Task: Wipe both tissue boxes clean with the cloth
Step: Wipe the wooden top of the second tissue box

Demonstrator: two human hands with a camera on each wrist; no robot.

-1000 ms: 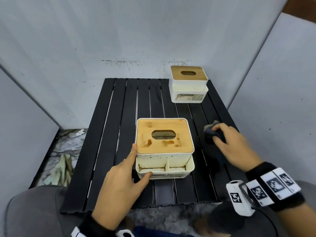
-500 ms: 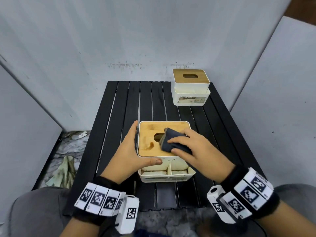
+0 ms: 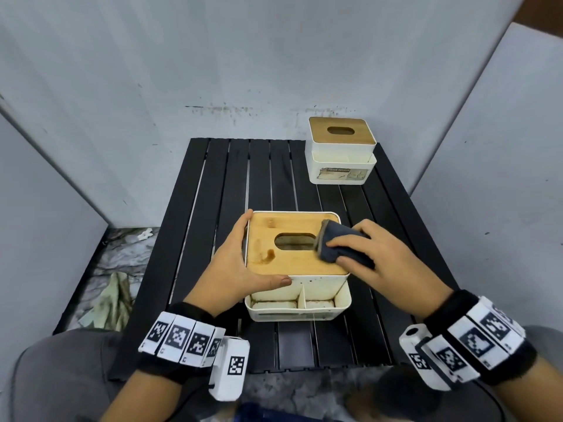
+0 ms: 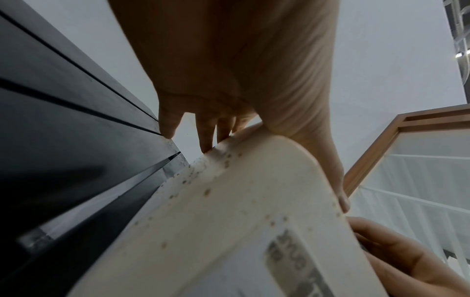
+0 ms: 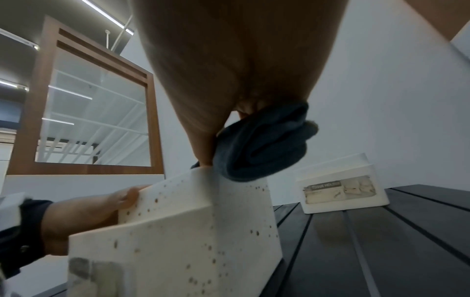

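Note:
The near tissue box (image 3: 265, 226), white with a bamboo lid and a brown stain left of its slot, stands at the table's front middle. My left hand (image 3: 231, 269) holds its front left corner, fingers along the left side and thumb across the front wall. My right hand (image 3: 387, 263) grips a dark grey cloth (image 3: 335, 242) and presses it onto the lid's right part, beside the slot. The second tissue box (image 3: 341, 153) stands at the back right. The right wrist view shows the cloth (image 5: 262, 144) bunched on the speckled box (image 5: 190, 231). The left wrist view shows my fingers (image 4: 206, 138) against the box's side (image 4: 229, 221).
The black slatted table (image 3: 219, 184) is closed in by grey panels at the back and both sides. A pale green rag (image 3: 112, 300) lies on the floor to the left. My lap is just below the table's front edge.
My right hand brought the cloth from the table onto the near box's lid, then slid it from the slot toward the right edge. My left hand moved up along the box's left side.

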